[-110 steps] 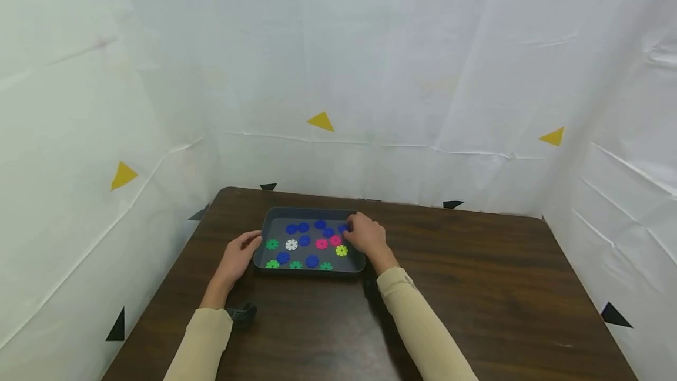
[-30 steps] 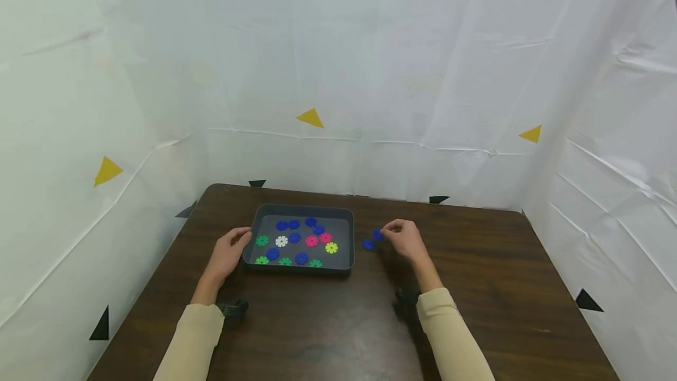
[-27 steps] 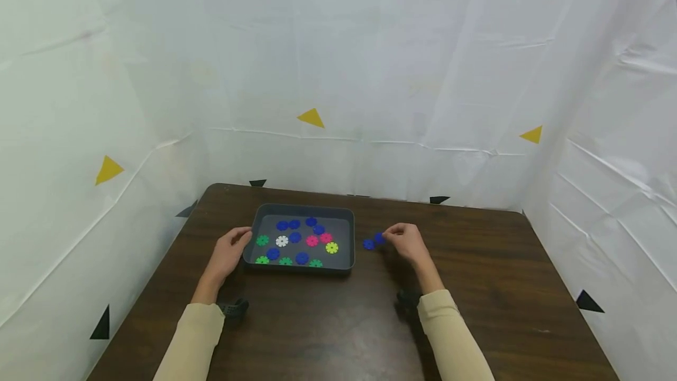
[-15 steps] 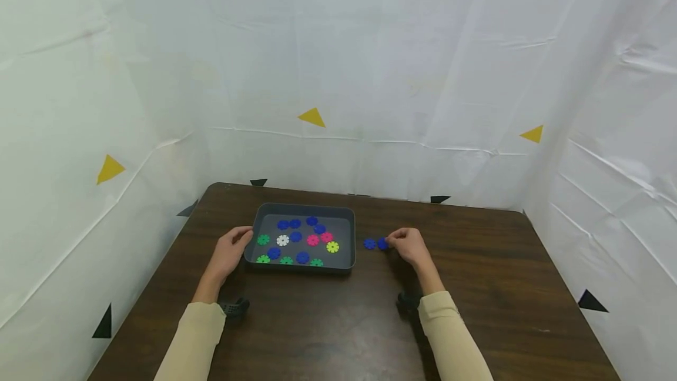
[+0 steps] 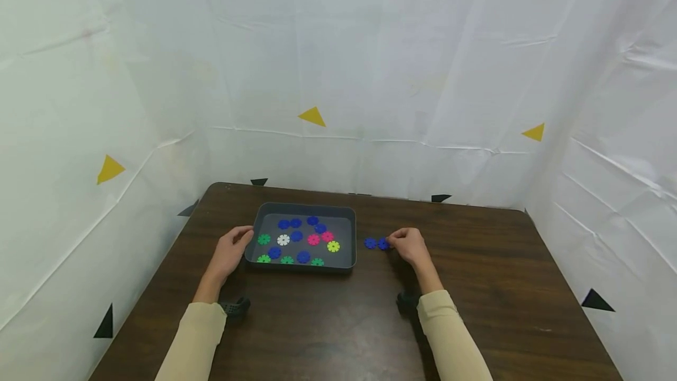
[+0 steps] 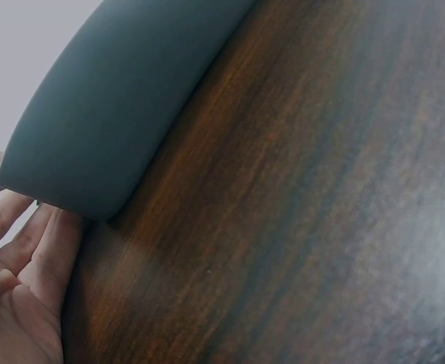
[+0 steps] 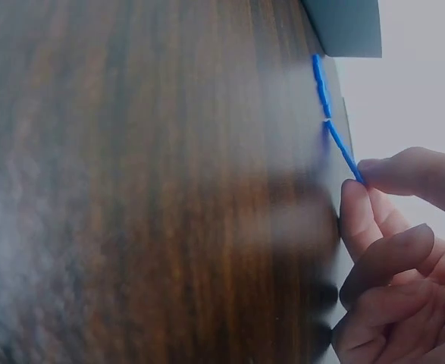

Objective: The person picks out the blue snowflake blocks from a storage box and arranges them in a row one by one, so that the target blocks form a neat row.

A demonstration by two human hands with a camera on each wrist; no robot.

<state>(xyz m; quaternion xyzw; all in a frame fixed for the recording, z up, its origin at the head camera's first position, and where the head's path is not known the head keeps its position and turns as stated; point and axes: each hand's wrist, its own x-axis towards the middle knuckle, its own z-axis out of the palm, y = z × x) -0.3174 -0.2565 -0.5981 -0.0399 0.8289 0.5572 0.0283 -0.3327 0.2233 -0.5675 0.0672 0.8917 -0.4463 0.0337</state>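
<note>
In the head view a dark grey tray (image 5: 300, 267) holds several notched plastic discs: blue, green, white (image 5: 283, 240), pink (image 5: 314, 240) and yellow (image 5: 333, 246). My left hand (image 5: 227, 254) holds the tray's left edge; in the left wrist view its thumb is at the rim and its fingers lie against the outer wall. To the right of the tray, my right hand (image 5: 410, 247) pinches a blue disc (image 7: 344, 150) between thumb and fingertips. That disc is tilted, its far edge meeting or nearly meeting a second blue disc (image 5: 370, 243) on the table.
The brown wooden table (image 5: 502, 287) extends to both sides and in front of the tray. White sheeting (image 5: 381, 75) with coloured triangles stands behind and at both sides. A dark band (image 5: 235, 308) sits by the left wrist, another (image 5: 408, 301) by the right.
My right hand has gone from inside the tray to the table at its right. Over the last second it brought the pinched blue disc nearer and lower, beside the other one. My left hand stayed.
</note>
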